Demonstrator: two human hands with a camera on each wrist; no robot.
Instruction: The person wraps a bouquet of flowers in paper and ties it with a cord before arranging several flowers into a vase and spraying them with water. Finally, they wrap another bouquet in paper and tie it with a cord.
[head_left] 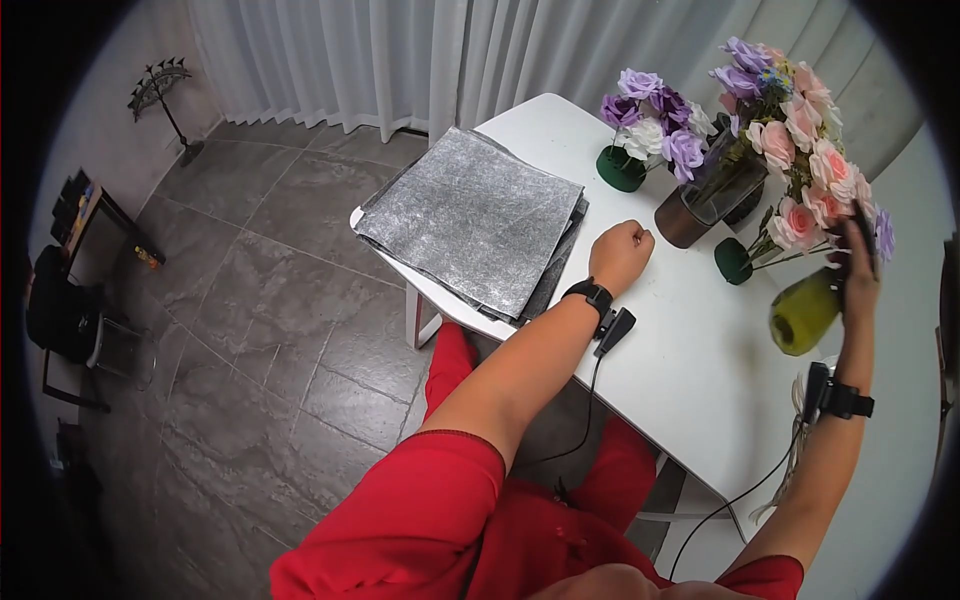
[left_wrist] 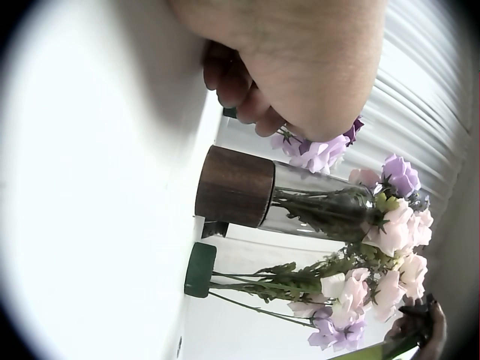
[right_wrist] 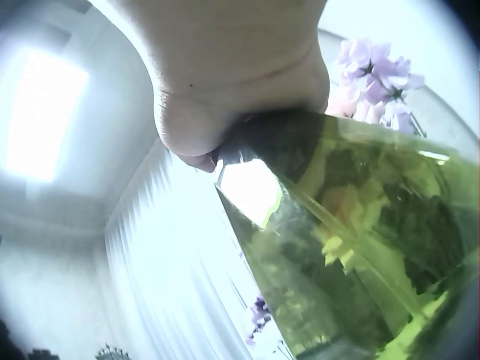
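My right hand (head_left: 860, 285) grips a translucent yellow-green bottle (head_left: 803, 314) by its dark top end, raised at the table's right side. The right wrist view shows the bottle (right_wrist: 352, 247) close up, below the palm (right_wrist: 232, 75). Over the white table, my left hand (head_left: 620, 258) has loosely curled fingers and holds nothing, between grey felt-like sheets (head_left: 475, 220) and a brown-based glass vase (head_left: 683, 215) of flowers. In the left wrist view, that vase (left_wrist: 236, 186) stands beyond the left hand (left_wrist: 300, 60). Pink roses (head_left: 795, 225) on a green base stand near the bottle.
Purple and white flowers (head_left: 655, 115) on a green base (head_left: 620, 170) stand at the table's back. White cord (head_left: 795, 440) hangs by its right edge. Black cables run from both wrist cameras. Curtains (head_left: 400, 60) hang behind; a black chair (head_left: 62, 305) is at far left.
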